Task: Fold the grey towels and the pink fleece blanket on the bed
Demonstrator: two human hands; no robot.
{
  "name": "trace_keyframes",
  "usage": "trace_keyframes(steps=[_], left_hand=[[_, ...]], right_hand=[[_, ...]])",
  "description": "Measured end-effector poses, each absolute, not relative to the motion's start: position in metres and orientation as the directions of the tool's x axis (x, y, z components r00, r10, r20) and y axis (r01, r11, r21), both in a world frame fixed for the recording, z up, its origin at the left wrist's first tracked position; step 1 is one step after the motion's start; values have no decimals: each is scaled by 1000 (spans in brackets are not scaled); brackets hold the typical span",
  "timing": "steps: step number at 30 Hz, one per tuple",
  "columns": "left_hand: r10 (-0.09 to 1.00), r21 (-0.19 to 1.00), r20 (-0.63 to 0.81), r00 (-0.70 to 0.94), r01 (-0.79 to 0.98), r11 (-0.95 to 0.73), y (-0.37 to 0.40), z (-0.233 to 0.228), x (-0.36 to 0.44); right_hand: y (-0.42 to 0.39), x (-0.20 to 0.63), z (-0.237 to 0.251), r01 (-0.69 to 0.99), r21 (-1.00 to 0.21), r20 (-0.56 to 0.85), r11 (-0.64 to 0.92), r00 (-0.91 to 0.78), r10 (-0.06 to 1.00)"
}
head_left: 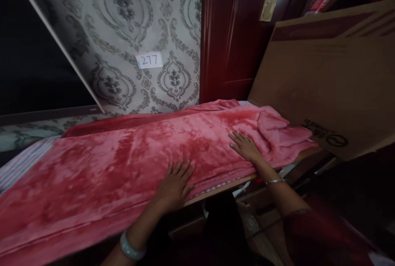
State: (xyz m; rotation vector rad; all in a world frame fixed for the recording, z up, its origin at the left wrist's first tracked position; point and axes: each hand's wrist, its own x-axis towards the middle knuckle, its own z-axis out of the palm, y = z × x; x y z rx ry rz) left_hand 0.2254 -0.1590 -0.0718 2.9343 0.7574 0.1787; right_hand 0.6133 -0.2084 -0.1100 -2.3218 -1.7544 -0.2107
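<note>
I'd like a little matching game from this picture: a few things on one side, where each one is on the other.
Things:
1. left hand
2. right hand
3. number label
4. cardboard sheet

Places:
A. stuck on the patterned wall
B. flat on the blanket near the table's front edge
C. leaning at the right
D. flat on the blanket beside its bunched folds

Pairs: 1-B, 2-D, 3-A, 4-C

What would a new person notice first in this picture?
The red plush blanket spread over the long table fills the middle. Both hands lie flat on it near the front edge: the left hand in the centre, the right hand further right. A large cardboard box leans at the right end.
</note>
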Motion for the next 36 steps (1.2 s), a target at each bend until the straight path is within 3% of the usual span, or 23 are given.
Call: trace_keyframes(steps=[8, 15, 23, 28, 32, 36], left_hand=[[502, 141, 98, 859, 488, -862, -164, -70, 195], [776, 44, 205, 597, 786, -616, -152, -80, 137], [769, 35, 268, 580, 792, -610, -162, -89, 127], [783, 68, 245, 572, 796, -602, -165, -84, 129], [790, 104, 221, 571, 792, -602, -170, -80, 130], [788, 138, 229, 571, 782, -607, -171, -76, 121]], right_hand=[[-210, 612, -108, 959, -84, 236, -271, 284, 929], [-210, 614, -112, 960, -77, 248, -270, 281, 927], [-210, 624, -125, 962, -133, 309, -237, 268, 913], [-200, 606, -105, 947, -220, 358, -236, 303, 883], [-170, 534, -81, 957, -286, 439, -35, 164, 883], [-139, 432, -63, 936, -234, 333, 264, -178, 926]])
